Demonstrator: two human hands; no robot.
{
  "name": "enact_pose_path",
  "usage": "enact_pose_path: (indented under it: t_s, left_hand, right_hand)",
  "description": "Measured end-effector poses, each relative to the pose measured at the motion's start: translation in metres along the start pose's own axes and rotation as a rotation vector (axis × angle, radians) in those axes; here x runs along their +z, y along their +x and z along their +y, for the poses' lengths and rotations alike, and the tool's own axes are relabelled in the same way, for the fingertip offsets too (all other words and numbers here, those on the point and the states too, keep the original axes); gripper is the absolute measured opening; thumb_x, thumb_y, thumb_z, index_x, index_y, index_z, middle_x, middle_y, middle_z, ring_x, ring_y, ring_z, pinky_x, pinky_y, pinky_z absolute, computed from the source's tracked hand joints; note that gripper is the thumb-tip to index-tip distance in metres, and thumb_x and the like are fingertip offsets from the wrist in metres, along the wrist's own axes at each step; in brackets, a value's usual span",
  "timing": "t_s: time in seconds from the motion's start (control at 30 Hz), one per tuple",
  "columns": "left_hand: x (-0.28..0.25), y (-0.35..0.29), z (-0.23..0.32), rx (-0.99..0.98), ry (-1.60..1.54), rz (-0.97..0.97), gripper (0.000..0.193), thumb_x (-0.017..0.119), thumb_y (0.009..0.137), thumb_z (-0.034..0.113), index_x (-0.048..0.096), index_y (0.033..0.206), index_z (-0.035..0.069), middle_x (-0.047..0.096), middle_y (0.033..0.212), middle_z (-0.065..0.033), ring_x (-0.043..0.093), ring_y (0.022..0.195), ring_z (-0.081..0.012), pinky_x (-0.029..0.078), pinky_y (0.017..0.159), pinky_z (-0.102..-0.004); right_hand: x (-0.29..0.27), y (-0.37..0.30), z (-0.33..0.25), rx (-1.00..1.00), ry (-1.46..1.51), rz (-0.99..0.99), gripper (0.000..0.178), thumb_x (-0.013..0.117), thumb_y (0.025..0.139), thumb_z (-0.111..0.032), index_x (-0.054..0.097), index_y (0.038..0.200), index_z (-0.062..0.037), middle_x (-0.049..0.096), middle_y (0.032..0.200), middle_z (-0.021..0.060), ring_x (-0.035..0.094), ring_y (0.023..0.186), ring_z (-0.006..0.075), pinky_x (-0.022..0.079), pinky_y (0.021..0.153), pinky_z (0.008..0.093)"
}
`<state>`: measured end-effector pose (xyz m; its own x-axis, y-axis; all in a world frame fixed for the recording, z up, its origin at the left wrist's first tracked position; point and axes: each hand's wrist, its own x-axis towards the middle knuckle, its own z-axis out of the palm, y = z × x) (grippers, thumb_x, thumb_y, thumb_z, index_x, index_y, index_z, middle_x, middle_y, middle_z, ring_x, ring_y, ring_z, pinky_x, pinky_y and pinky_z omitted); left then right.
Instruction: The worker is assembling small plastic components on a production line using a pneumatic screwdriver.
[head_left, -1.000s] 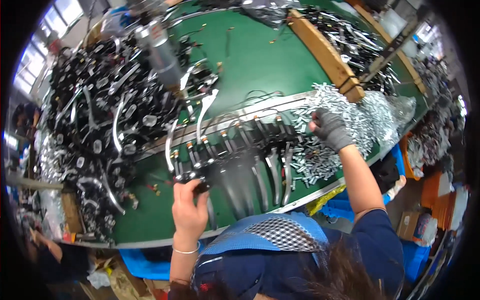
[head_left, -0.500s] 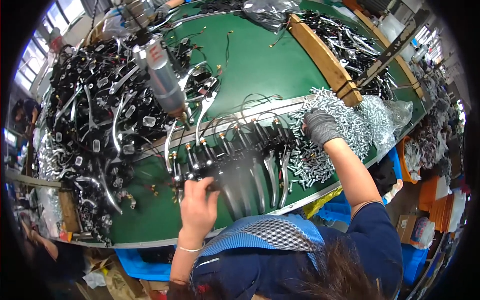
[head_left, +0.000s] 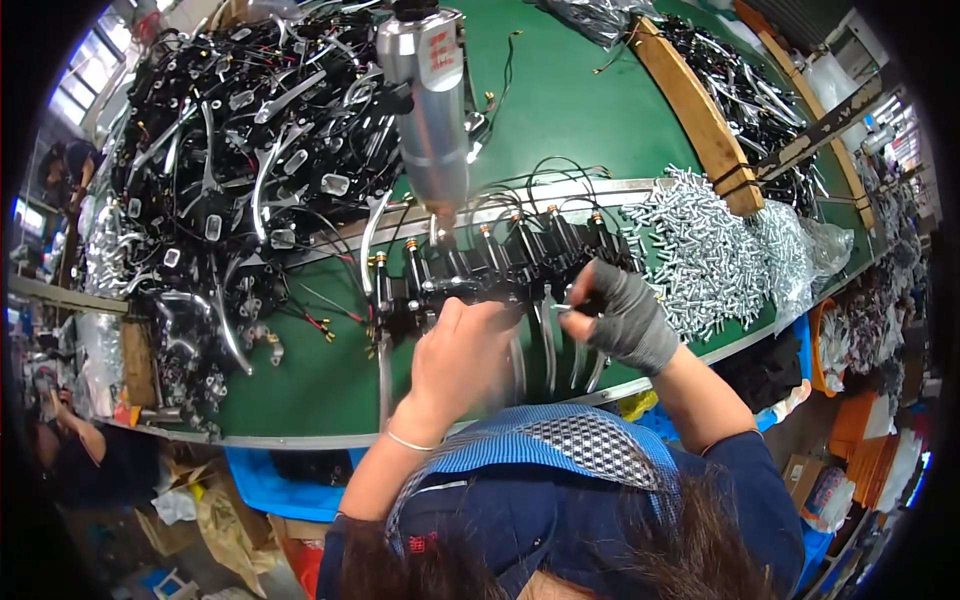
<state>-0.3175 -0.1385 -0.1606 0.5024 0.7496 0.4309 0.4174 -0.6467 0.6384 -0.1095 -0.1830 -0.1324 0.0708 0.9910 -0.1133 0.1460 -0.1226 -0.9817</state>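
Lever row (head_left: 530,248): side by side across the table (head_left: 310,400), presumably for access.
Pin heap (head_left: 705,260): beside the row, presumably for reach.
Left hand (head_left: 458,355): over levers, blurred; grip cannot be told.
Right hand (head_left: 628,318): gloved, fingers curled; cannot tell whether grasping anything.
Change: right hand has moved from heap to row.
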Motion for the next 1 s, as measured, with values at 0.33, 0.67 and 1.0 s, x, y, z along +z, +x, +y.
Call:
enact_pose_path:
  t_s: [0.33, 0.67, 1.0]
  left_hand:
    - [-0.006, -0.007, -0.001, 0.187, 0.204, -0.006, 0.03, 0.069, 0.069, 0.009, 0.056, 0.096, 0.004, 0.051, 0.074, -0.0087, 0.052, 0.058, -0.0246, 0.043, 0.049, -0.0332]
    - [-0.001, -0.013, -0.008, 0.048, 0.106, -0.005, 0.028, 0.067, 0.07, 0.012, 0.057, 0.095, 0.006, 0.05, 0.073, -0.0078, 0.053, 0.058, -0.0235, 0.043, 0.05, -0.0325]
    - [-0.006, -0.011, -0.009, 0.067, 0.205, -0.04, 0.02, 0.06, 0.072, 0.012, 0.056, 0.091, 0.008, 0.047, 0.071, -0.0064, 0.054, 0.063, -0.0227, 0.045, 0.054, -0.0317]
  right_hand:
    - [0.022, 0.008, 0.004, 0.403, 0.243, -0.223, 0.021, 0.069, 0.074, -0.019, 0.055, 0.074, -0.0033, 0.056, 0.066, 0.0042, 0.057, 0.058, 0.0132, 0.047, 0.054, 0.0253]
    - [0.035, 0.008, 0.009, 0.026, -0.309, 0.005, 0.018, 0.059, 0.083, -0.019, 0.055, 0.08, -0.0014, 0.059, 0.072, 0.0038, 0.057, 0.064, 0.0096, 0.048, 0.061, 0.0241]
    - [0.059, 0.009, 0.0, -0.105, -0.227, -0.22, 0.015, 0.053, 0.088, -0.017, 0.055, 0.089, -0.0029, 0.059, 0.075, 0.0038, 0.057, 0.065, 0.0107, 0.047, 0.063, 0.0256]
